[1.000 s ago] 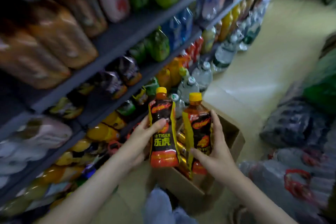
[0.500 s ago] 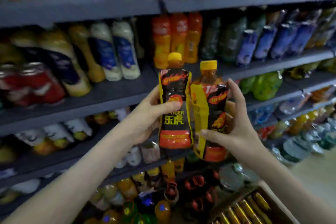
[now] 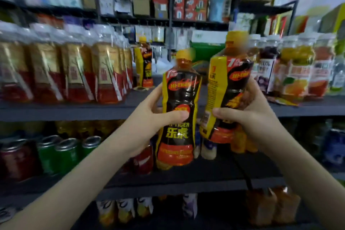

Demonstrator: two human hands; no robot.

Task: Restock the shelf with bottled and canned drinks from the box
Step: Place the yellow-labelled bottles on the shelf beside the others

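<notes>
**Two Hi-Tiger btls held up at the shelf**

Grey shelf (image 3: 56, 111) spans the frame w/ shrink-wrapped packs (image 3: 65, 73) upper left, juice btls (image 3: 295, 74) at right and cans (image 3: 67, 155) lower left. At centre, in front of the shelf, the left btl (image 3: 179, 136) is upright and the right btl (image 3: 229, 84) is higher and slightly tilted. The left hand (image 3: 155, 115) grips the left btl mid-body; the right hand (image 3: 252, 117) grips the right btl. A matching btl (image 3: 144, 65) stands on the shelf behind.

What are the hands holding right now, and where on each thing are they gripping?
The left hand grips the left bottle round its middle; the right hand grips the right bottle likewise. Both are Hi-Tiger drinks.
</notes>
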